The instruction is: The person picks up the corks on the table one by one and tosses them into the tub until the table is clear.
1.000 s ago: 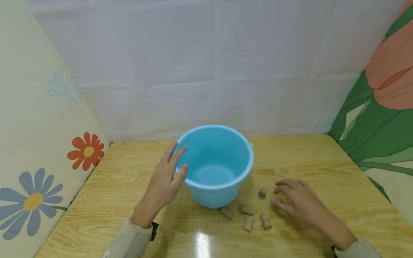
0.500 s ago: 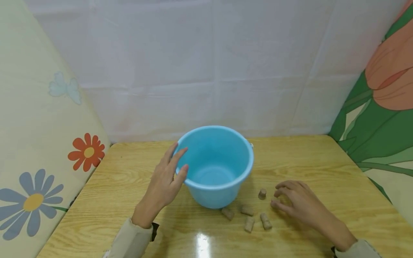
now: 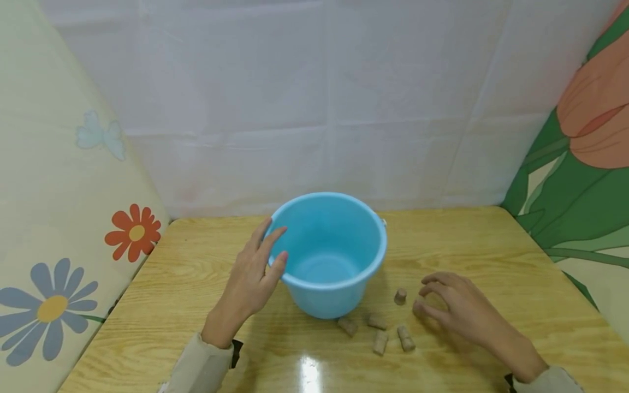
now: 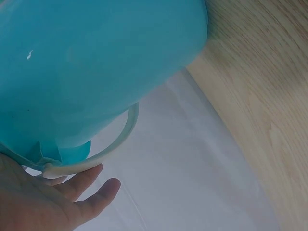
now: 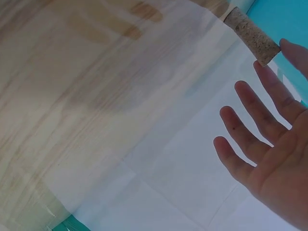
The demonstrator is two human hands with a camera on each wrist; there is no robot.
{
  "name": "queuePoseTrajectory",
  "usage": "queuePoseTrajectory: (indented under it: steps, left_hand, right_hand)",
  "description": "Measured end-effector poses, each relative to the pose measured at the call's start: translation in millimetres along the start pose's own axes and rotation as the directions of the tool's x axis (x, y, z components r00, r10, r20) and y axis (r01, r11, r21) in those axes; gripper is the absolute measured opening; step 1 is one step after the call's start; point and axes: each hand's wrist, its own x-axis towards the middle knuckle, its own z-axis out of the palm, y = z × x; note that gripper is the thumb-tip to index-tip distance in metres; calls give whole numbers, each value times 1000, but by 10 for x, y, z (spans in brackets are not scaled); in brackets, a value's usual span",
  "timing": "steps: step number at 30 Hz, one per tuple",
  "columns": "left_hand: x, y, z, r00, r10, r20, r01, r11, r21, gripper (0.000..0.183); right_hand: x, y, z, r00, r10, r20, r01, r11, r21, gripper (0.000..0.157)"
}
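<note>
A light blue bucket (image 3: 326, 303) stands upright on the wooden table. My left hand (image 3: 248, 275) holds its left rim, with the thumb and a finger reaching over the inside. In the left wrist view, other fingers (image 4: 98, 198) lie outside the wall, beside the pale handle (image 4: 115, 144). My right hand (image 3: 462, 308) hovers at the right of the bucket, fingers loosely bent and holding nothing. Left of its fingertips one cork (image 3: 400, 296) stands on end. Several more corks lie on their sides in front of the bucket, including a cork (image 3: 405, 338) nearest that hand.
The wooden table (image 3: 196, 256) reaches back to a white cloth wall (image 3: 236, 109). A flowered panel (image 3: 49, 180) borders the left side, and a panel with a large tulip (image 3: 597, 125) the right. The bucket's handle hangs by its far side.
</note>
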Motion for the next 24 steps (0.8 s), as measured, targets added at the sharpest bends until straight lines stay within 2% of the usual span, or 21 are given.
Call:
queuePoseTrajectory:
  steps: [19, 24]
  left_hand:
    - [-9, 5, 6, 1000, -6, 0, 6, 1000, -6, 48]
    - [-11, 15, 3, 1000, -9, 5, 9, 1000, -7, 48]
  right_hand:
    - [88, 5, -129, 999, 8, -38, -7, 999, 32, 24]
    - [121, -8, -177, 997, 6, -74, -4, 1000, 27, 25]
